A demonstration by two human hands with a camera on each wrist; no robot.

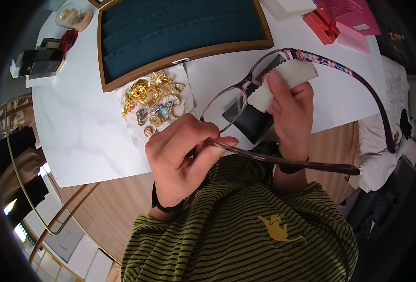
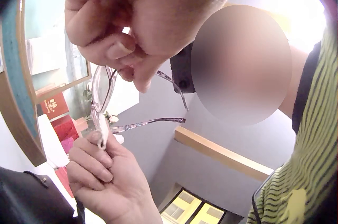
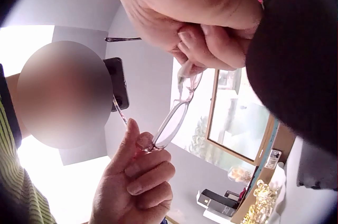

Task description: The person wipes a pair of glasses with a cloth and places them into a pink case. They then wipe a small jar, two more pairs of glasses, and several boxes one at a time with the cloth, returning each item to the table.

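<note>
While your left hand (image 1: 182,155) pinches the glasses (image 1: 244,84) beside one hinge, thumb and index finger closed on the frame, your right hand (image 1: 292,113) pinches a pale cloth (image 1: 304,74) against the other lens, thumb on top. Both temples are unfolded, and you hold the glasses up off the worktop (image 1: 85,141), toward its near edge. Behind them lies a black pouch (image 1: 252,123). To its left, gold jewellery (image 1: 157,89) is heaped by the near left corner of a wood-framed tray (image 1: 226,49).
</note>
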